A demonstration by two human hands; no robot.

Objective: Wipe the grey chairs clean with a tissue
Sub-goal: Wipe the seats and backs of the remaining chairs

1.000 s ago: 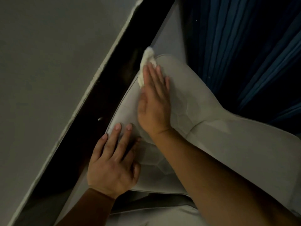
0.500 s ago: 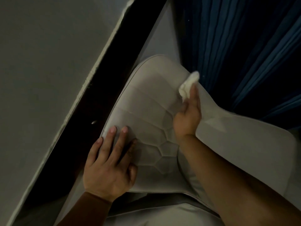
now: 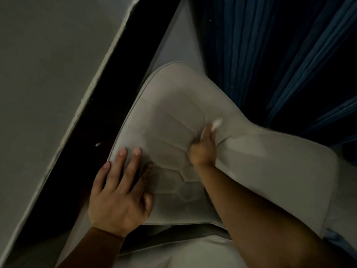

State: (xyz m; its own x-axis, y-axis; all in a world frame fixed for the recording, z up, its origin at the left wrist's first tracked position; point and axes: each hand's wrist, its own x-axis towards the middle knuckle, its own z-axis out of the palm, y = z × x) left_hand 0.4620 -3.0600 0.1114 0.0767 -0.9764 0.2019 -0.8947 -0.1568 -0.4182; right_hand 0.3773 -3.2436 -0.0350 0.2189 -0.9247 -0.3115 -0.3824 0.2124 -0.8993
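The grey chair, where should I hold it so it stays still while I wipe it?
Probably hold the grey chair by its left edge, coming from the table side. The piped rim there is firm and reachable, and the left hand already rests flat on it. That leaves the quilted middle free for the right hand, which holds the tissue.

No readable text, label, brand, number or sign appears anywhere, neither on the grey chair [image 3: 173,117] nor on the dark blue curtain [image 3: 270,55] hanging beside it.
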